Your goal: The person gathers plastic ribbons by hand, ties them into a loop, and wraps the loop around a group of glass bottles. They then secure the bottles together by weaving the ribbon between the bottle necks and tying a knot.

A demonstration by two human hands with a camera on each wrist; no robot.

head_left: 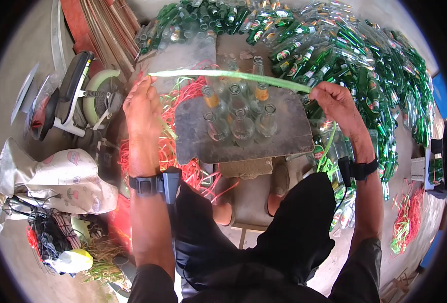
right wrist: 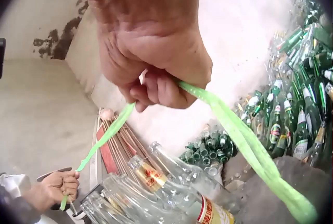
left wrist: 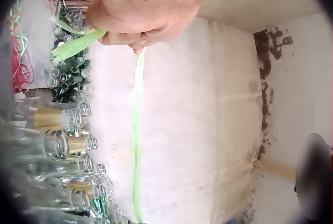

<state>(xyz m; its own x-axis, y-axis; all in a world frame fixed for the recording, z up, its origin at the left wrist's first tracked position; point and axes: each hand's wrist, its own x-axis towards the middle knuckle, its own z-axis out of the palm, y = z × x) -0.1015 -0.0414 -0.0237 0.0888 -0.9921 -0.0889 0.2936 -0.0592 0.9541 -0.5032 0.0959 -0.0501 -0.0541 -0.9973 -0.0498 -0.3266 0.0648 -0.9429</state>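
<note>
A light green plastic strip point(head_left: 233, 74) stretches between my two hands above a group of clear glass bottles point(head_left: 241, 129). The bottles stand upright, close together, on a dark worn board point(head_left: 193, 139); some have yellow neck labels. My left hand point(head_left: 142, 106) pinches one end of the strip, and a short tail point(left wrist: 78, 47) sticks out past the fingers in the left wrist view. At the other side my right hand point(head_left: 337, 103) grips the strip in curled fingers. From it a long loose end point(right wrist: 244, 141) hangs down in the right wrist view.
Piled green bottles point(head_left: 354, 65) fill the back and right. Red and green strips point(head_left: 183, 96) lie tangled left of the board, with another bundle point(head_left: 407, 222) on the right floor. A wheeled machine point(head_left: 77, 98) and a pale sack point(head_left: 67, 177) are at left.
</note>
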